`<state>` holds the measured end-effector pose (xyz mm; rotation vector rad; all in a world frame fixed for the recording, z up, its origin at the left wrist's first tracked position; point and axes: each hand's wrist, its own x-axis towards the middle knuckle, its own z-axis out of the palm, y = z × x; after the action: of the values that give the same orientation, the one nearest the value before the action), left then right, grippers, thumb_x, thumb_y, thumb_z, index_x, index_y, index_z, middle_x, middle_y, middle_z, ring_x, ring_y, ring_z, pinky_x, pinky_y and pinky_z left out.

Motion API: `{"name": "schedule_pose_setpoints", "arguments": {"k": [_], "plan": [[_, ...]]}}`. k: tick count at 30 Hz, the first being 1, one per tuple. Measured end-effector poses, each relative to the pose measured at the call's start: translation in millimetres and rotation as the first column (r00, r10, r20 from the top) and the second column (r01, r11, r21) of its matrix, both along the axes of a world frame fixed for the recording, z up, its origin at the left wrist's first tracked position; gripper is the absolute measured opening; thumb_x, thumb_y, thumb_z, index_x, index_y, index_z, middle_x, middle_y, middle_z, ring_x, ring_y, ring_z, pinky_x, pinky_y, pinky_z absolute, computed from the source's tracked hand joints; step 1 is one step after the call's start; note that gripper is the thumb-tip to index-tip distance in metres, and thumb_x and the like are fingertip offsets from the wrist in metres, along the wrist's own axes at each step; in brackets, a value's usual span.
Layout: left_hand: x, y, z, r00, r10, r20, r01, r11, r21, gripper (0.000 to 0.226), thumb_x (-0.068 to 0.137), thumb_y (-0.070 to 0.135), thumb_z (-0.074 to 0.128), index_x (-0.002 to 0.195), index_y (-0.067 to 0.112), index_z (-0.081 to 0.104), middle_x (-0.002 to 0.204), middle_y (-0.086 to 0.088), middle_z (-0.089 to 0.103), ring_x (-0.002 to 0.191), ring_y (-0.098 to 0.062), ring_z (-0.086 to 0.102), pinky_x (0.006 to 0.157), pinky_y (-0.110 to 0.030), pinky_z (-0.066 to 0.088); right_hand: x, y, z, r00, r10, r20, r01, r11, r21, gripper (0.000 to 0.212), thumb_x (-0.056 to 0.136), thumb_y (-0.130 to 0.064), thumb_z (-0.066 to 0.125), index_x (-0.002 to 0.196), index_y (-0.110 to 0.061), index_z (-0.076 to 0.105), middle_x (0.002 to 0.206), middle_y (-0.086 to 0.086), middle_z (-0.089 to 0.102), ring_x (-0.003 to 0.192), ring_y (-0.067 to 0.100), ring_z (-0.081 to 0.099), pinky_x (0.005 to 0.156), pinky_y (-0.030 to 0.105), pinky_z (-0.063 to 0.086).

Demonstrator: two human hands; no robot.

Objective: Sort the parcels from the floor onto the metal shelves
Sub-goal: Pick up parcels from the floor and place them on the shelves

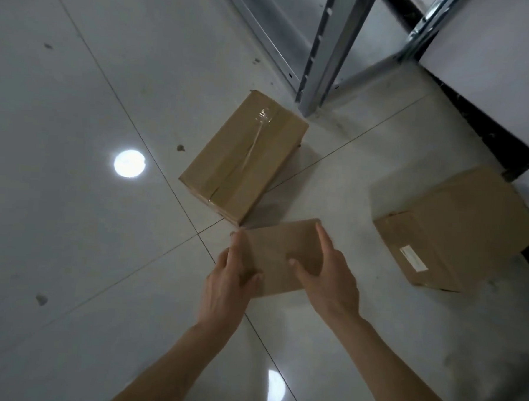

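Observation:
A small flat brown parcel (280, 247) is between my two hands, low over the tiled floor. My left hand (226, 285) grips its left edge, thumb on top. My right hand (326, 275) grips its right side, thumb on the top face and index finger stretched along the far edge. A taped brown box (244, 158) lies on the floor just beyond. A third box (451, 237) with a white label sits tilted at the right. The metal shelf post (325, 59) stands at the top centre.
Glossy white floor tiles (75, 159) with dark grout lines spread to the left and front. A white wall with a black skirting (488, 120) runs along the right. A ceiling light reflects on the tile at the left.

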<state>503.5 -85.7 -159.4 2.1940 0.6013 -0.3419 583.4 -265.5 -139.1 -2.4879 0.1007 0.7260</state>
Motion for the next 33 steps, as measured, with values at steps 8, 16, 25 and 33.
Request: {"name": "schedule_pose_setpoints", "arguments": {"k": [8, 16, 25, 33], "plan": [[-4.2, 4.2, 100.8, 0.992, 0.017, 0.123, -0.026, 0.997, 0.067, 0.117, 0.082, 0.02, 0.082, 0.152, 0.059, -0.004, 0.139, 0.003, 0.041, 0.096, -0.022, 0.062, 0.074, -0.033, 0.056, 0.4, -4.8, 121.3, 0.997, 0.007, 0.079, -0.016, 0.994, 0.108, 0.083, 0.092, -0.068, 0.059, 0.153, -0.067, 0.002, 0.12, -0.007, 0.047, 0.099, 0.009, 0.054, 0.085, 0.029, 0.043], [50.0, 18.6, 340.1, 0.895, 0.107, 0.433, -0.13, 0.991, 0.023, 0.054, 0.088, 0.035, 0.073, 0.134, 0.029, 0.045, 0.132, 0.001, 0.047, 0.1, -0.021, 0.063, 0.079, -0.038, 0.06, 33.1, 11.0, 358.2, 0.933, -0.173, 0.316, 0.058, 0.938, 0.342, 0.038, 0.088, -0.064, 0.064, 0.119, -0.051, 0.046, 0.116, -0.022, 0.061, 0.103, -0.001, 0.059, 0.08, 0.024, 0.05], [70.2, 38.5, 642.9, 0.673, 0.148, 0.725, -0.18, 0.983, -0.034, 0.049, 0.087, 0.024, 0.077, 0.111, 0.04, 0.037, 0.114, 0.009, 0.055, 0.093, 0.008, 0.056, 0.076, -0.029, 0.05, 38.1, 15.7, 683.8, 0.811, -0.31, 0.496, 0.042, 0.877, 0.48, 0.088, 0.077, -0.025, 0.091, 0.14, -0.046, 0.034, 0.111, -0.018, 0.066, 0.096, 0.0, 0.068, 0.075, 0.007, 0.047], [-0.2, 38.7, 828.8, 0.512, 0.041, 0.858, -0.017, 0.999, -0.037, 0.074, 0.085, 0.029, 0.078, 0.144, 0.042, 0.036, 0.132, 0.008, 0.059, 0.11, -0.015, 0.066, 0.092, -0.036, 0.056, -64.5, 0.8, 868.5, 0.689, -0.278, 0.67, -0.073, 0.893, 0.445, 0.07, 0.08, -0.036, 0.088, 0.131, -0.055, 0.044, 0.131, -0.023, 0.062, 0.117, 0.002, 0.062, 0.101, 0.034, 0.054]]}}
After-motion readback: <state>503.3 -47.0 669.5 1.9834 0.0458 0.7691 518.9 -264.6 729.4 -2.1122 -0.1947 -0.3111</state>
